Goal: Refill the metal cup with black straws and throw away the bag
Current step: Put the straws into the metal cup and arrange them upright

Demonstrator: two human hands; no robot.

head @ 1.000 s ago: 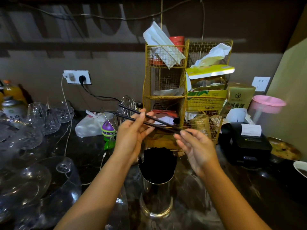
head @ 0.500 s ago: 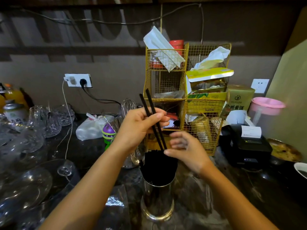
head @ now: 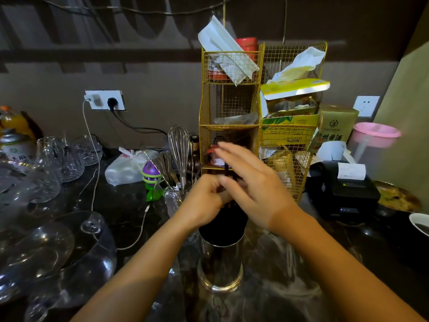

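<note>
A shiny metal cup [head: 220, 266] stands on the dark counter right in front of me, packed with black straws [head: 222, 225]. My left hand [head: 203, 204] is curled at the cup's mouth, its fingers closed on a couple of upright straws whose tips [head: 226, 168] poke up between my hands. My right hand [head: 254, 185] hovers flat just above and to the right of the straws, fingers spread and blurred, holding nothing. Crumpled clear plastic [head: 282, 263], seemingly the bag, lies on the counter around the cup's right side.
A gold wire rack [head: 228, 145] stuffed with packets stands just behind the cup. A whisk and spoons in a glass holder [head: 177, 182] sit to the left. Glassware [head: 58, 247] crowds the left counter. A black receipt printer [head: 343, 189] and a pink-lidded jug [head: 373, 140] are on the right.
The two straws went from lying across between both hands to upright, then down into the cup. My left hand dropped to the cup's mouth; my right hand let go and rose open.
</note>
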